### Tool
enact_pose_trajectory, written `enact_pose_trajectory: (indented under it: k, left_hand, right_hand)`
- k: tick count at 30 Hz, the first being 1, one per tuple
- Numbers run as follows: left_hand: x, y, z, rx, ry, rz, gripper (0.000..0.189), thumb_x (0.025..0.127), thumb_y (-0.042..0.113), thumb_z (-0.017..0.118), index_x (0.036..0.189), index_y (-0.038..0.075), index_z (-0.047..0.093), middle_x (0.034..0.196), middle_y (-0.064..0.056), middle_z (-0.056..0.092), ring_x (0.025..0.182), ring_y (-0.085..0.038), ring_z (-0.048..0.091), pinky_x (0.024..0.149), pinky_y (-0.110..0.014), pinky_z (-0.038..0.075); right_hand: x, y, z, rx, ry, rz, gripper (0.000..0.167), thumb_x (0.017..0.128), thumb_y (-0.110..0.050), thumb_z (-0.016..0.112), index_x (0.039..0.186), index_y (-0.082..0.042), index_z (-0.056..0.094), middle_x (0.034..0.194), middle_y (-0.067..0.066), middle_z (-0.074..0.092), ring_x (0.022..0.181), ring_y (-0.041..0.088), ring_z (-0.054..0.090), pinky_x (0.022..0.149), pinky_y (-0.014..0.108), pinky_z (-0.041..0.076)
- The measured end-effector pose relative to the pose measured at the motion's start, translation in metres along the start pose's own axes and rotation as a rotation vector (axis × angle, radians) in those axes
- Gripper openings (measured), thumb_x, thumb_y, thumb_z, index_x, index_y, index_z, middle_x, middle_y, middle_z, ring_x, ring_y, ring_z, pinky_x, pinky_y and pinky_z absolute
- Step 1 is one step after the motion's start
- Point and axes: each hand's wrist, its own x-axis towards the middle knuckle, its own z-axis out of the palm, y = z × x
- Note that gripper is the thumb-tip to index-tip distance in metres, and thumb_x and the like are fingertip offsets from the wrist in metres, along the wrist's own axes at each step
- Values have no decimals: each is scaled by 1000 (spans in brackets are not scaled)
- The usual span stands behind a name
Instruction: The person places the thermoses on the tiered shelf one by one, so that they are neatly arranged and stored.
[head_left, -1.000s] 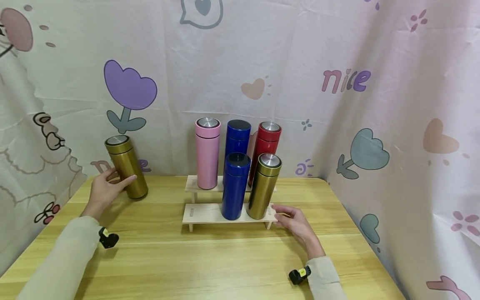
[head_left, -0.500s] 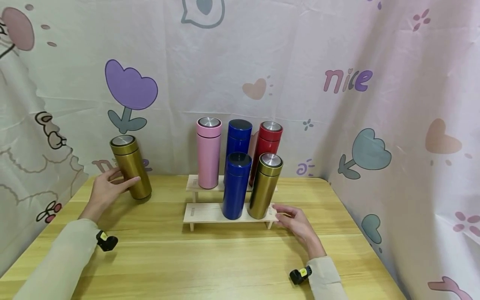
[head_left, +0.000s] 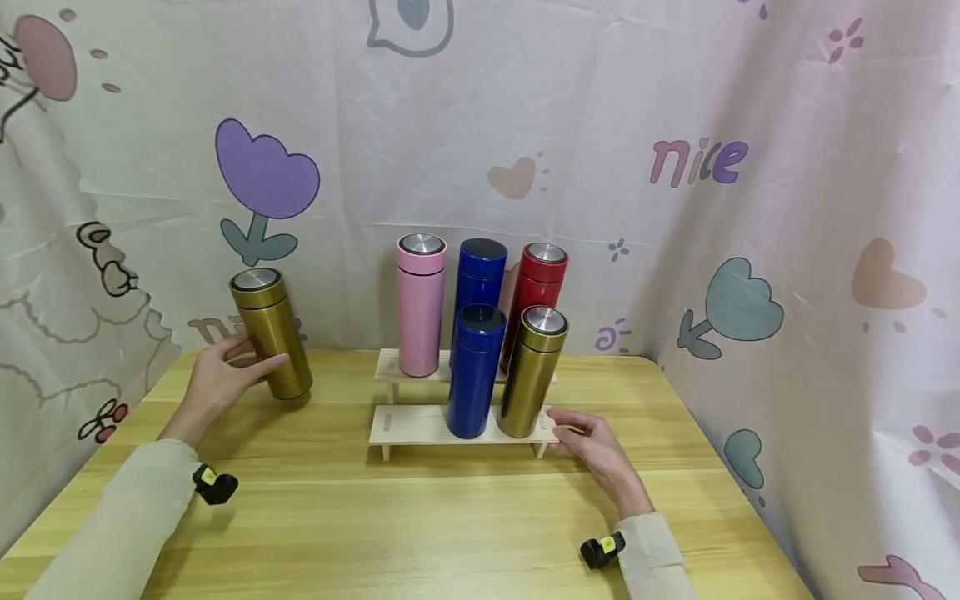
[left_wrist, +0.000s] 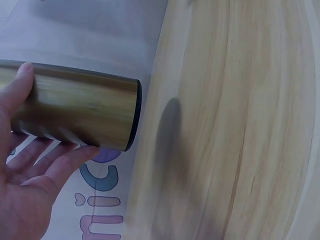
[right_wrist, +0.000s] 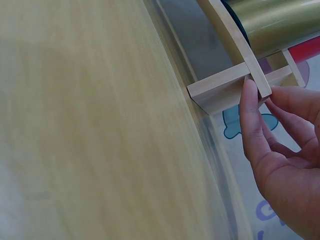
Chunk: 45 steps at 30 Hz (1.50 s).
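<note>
On the left, my left hand (head_left: pixel 219 377) grips a gold thermos bottle (head_left: pixel 279 346), thumb on one side and fingers on the other. The bottle leans slightly, and in the left wrist view its dark base hangs just above the table, over a shadow. My right hand (head_left: pixel 597 450) pinches the right end of a two-step wooden stand (head_left: pixel 412 425) between thumb and fingers. On the lower step are a blue bottle (head_left: pixel 472 379) and another gold bottle (head_left: pixel 531 383). The upper step bears a pink bottle (head_left: pixel 422 317), a partly hidden blue bottle (head_left: pixel 480 279) and a red bottle (head_left: pixel 542 275).
The light wood table (head_left: pixel 420 525) ends at a patterned curtain (head_left: pixel 360 167) behind and at both sides. In the left wrist view, bare table top (left_wrist: pixel 240 120) lies beyond the bottle's base. The lower step has bare wood left of its blue bottle.
My left hand has carried the gold bottle a little to the right. The right hand stays at the stand's end, and the bottles on the stand have not moved.
</note>
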Motion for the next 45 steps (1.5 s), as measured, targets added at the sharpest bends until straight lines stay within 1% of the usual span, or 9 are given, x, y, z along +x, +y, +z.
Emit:
enact_pose_trajectory:
  k: [9, 21, 24, 28, 31, 36, 40, 43, 45]
  left_hand:
    - [-4, 7, 1, 38, -7, 40, 82, 92, 37, 79, 154, -2, 42, 146, -34, 53, 85, 23, 53, 71, -3, 48]
    - [-18, 23, 9, 22, -62, 98, 79, 90, 32, 81, 151, -4, 47, 147, -32, 54, 93, 17, 56, 76, -7, 53]
    - [-20, 26, 12, 35, -73, 105, 76, 91, 32, 81, 150, -2, 48, 147, -30, 55, 103, 0, 66, 77, -8, 54]
    - [-24, 34, 15, 30, -92, 112, 75, 92, 33, 80, 151, -1, 48, 148, -29, 55, 120, -39, 67, 79, -10, 54]
    - [-28, 41, 17, 19, -105, 121, 75, 92, 33, 80, 151, 0, 48, 150, -29, 54, 125, -49, 62, 80, -9, 53]
    - [-31, 46, 22, 21, -95, 164, 73, 90, 30, 82, 149, 0, 51, 147, -28, 57, 122, -44, 64, 82, -6, 51]
    - [-32, 47, 24, 9, -96, 176, 73, 89, 29, 83, 150, 3, 52, 146, -25, 59, 113, -18, 68, 84, -6, 51]
    - [-34, 49, 26, -2, -96, 181, 71, 88, 29, 84, 149, 5, 54, 144, -22, 61, 105, 4, 61, 86, -7, 51]
    - [-35, 51, 27, -6, -96, 189, 70, 88, 29, 84, 148, 5, 55, 144, -21, 62, 104, 6, 60, 87, -7, 51]
  right_hand:
    - [0, -2, 2, 16, 0, 13, 46, 100, 1, 61, 144, 9, 52, 151, 28, 49, 104, 10, 70, 93, 29, 62]
    - [-1, 0, 3, 2, -12, 14, 47, 99, 0, 62, 144, 10, 51, 151, 30, 48, 105, 13, 70, 92, 28, 62]
    - [-1, 1, 3, 10, -12, 23, 48, 99, 1, 62, 144, 10, 51, 151, 30, 48, 105, 14, 69, 92, 27, 62]
    - [-2, 0, 3, 30, -8, 32, 48, 98, 1, 63, 144, 11, 51, 150, 30, 48, 104, 13, 69, 92, 26, 62]
    - [-2, 0, 3, 31, -8, 34, 48, 98, 1, 63, 144, 11, 51, 151, 30, 48, 103, 13, 70, 92, 26, 62]
    - [-4, 0, 2, 20, -9, 30, 48, 99, 1, 63, 145, 10, 50, 152, 30, 46, 104, 13, 70, 93, 27, 61]
    - [-4, -1, 2, 14, -10, 21, 49, 99, -1, 63, 145, 10, 50, 153, 30, 46, 105, 12, 70, 94, 27, 61]
    - [-4, -1, 1, 13, -13, 19, 49, 99, -1, 64, 145, 10, 50, 153, 30, 46, 105, 12, 69, 95, 28, 61]
    - [-4, -1, 1, 19, -15, 21, 49, 99, 0, 63, 145, 10, 50, 152, 30, 46, 105, 12, 70, 95, 28, 61]
